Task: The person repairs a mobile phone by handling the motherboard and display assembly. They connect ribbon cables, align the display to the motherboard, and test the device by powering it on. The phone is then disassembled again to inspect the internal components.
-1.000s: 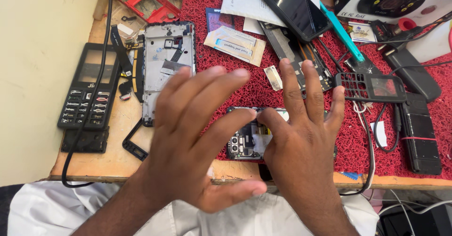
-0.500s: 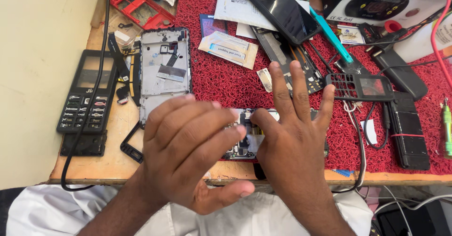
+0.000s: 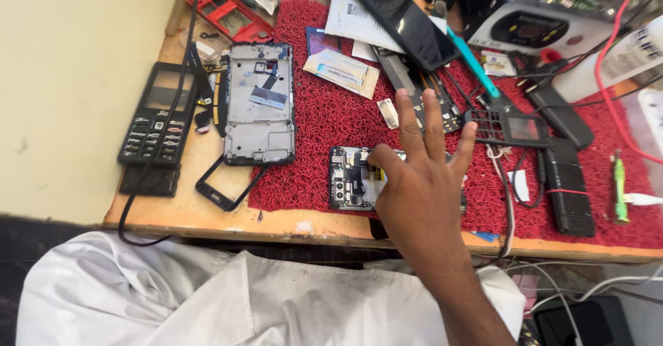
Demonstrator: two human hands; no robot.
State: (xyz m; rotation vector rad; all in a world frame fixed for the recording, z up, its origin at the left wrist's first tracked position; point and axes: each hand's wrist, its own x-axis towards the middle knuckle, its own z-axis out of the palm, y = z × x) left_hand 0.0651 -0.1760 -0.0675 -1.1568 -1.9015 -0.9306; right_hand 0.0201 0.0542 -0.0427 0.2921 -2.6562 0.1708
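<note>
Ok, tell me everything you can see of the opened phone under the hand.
The opened phone lies flat on the red mat, back cover off, near the bench's front edge. Its exposed inside shows dark circuit board parts, camera modules at the left end and a pale patch. The right hand covers its right half, fingers spread, thumb resting on its top edge. The left hand is out of view.

A single head-worn camera looks steeply down and forward, close over the near edge of a cluttered table [image 3: 207, 215].
</note>
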